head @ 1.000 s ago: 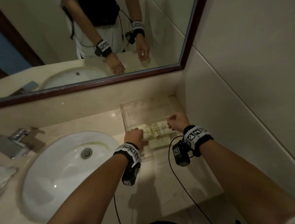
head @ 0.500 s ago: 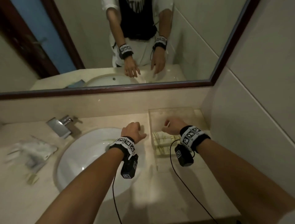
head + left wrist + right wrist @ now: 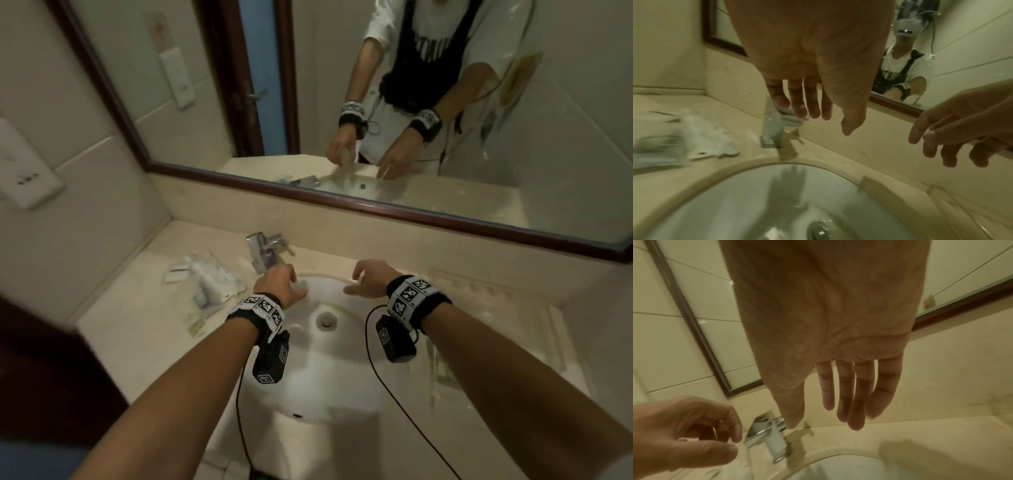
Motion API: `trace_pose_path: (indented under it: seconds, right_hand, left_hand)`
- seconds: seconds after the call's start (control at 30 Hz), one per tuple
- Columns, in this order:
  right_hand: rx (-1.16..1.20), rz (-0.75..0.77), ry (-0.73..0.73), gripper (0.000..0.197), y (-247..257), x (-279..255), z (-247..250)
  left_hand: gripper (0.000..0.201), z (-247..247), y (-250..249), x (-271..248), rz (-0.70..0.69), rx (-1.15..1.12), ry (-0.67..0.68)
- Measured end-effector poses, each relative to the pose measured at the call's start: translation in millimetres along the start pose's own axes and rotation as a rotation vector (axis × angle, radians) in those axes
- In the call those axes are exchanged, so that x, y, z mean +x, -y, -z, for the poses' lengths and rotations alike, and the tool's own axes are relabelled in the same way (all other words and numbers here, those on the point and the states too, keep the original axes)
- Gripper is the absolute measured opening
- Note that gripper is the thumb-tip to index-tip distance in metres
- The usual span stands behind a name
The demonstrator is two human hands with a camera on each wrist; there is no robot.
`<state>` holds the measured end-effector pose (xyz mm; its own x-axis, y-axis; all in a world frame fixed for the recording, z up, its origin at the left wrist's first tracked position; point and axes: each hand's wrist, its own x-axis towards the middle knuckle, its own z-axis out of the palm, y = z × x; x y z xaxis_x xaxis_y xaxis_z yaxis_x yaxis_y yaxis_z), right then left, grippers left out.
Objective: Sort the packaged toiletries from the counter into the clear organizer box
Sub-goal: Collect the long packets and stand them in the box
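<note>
Hovering empty over the sink, both loose-fingered grips, left hand nearer the packaged toiletries lying leftward

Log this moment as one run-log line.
left hand: empty, over sink | right hand: empty, over sink | packaged toiletries: on counter, left of faucet | next: likely reach toiletries

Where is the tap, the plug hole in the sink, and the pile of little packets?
tap (image 3: 263,251): head view, on its shiny metal body.
plug hole (image 3: 326,320): head view, on the round metal drain.
pile of little packets (image 3: 210,279): head view, on the white wrappers left of the tap.
</note>
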<state>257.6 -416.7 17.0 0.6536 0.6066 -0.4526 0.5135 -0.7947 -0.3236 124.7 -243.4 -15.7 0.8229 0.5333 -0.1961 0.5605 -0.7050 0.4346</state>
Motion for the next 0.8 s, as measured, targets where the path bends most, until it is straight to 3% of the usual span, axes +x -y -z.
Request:
trace_pose_path:
  seconds: [0.37, 0.63, 0.8]
  right_hand:
    - [-0.151, 0.235, 0.131, 0.043, 166.1, 48.5, -34.8]
    - [-0.202, 0.279, 0.275, 0.045, 250.4, 93.5, -83.6]
    - [-0.27, 0.286, 0.294, 0.048, 282.0, 118.4, -114.4]
  left_hand:
    - [0.024, 55.7, 164.4, -17.9, 0.326, -0.079, -0.086]
    - [0.029, 61.3, 256.9, -27.2, 0.423, -0.064, -0.024]
    - [0.026, 56.1, 297.2, -21.4, 0.435, -0.07, 0.016]
